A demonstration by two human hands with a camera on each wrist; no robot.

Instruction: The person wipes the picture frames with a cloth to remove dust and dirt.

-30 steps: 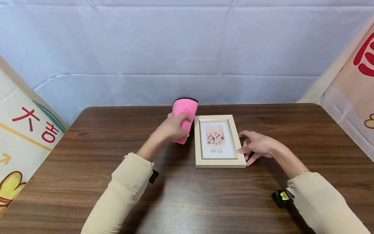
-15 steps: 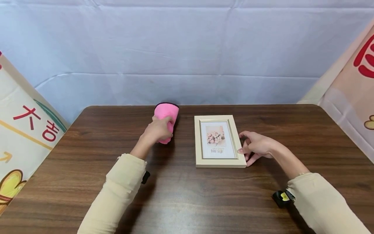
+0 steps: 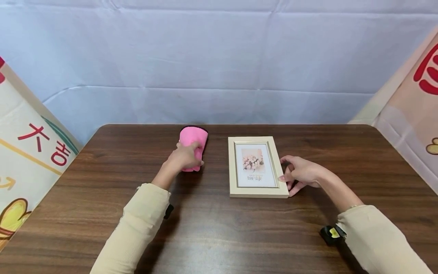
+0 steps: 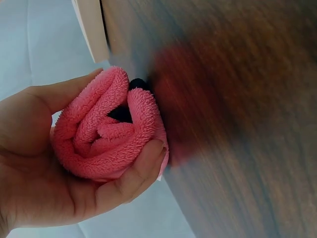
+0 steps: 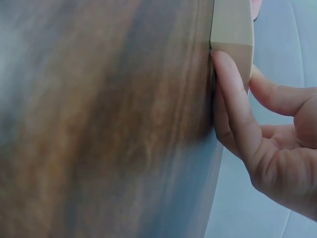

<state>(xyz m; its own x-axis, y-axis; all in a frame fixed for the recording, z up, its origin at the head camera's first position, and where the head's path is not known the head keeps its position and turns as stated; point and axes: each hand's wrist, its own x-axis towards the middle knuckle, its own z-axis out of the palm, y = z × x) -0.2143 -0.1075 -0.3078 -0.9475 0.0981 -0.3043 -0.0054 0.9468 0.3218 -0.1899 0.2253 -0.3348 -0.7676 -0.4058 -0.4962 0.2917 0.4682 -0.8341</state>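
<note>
My left hand [image 3: 182, 156] grips a rolled pink cloth [image 3: 193, 136] with a dark edge, near the back of the table left of centre. In the left wrist view the thumb and fingers curl round the fuzzy roll [image 4: 106, 144], its end close to the tabletop. A cream picture frame [image 3: 233, 171] with a flower print lies face up to its right. At the frame's right side, my right hand [image 3: 302, 172] holds the edge, thumb on the front. In the right wrist view its fingers [image 5: 233, 94] lie against the frame's side wall.
The brown wood-grain table [image 3: 219, 236] carries everything. A pale cloth backdrop [image 3: 219, 64] hangs behind its back edge. Printed banners stand at the left [image 3: 30, 167] and right [image 3: 410, 114]. Both wrists wear small black devices under beige sleeves.
My left hand has moved the pink cloth leftward, away from the picture frame, and then slightly down toward the table. The right hand and the picture frame have stayed in place.
</note>
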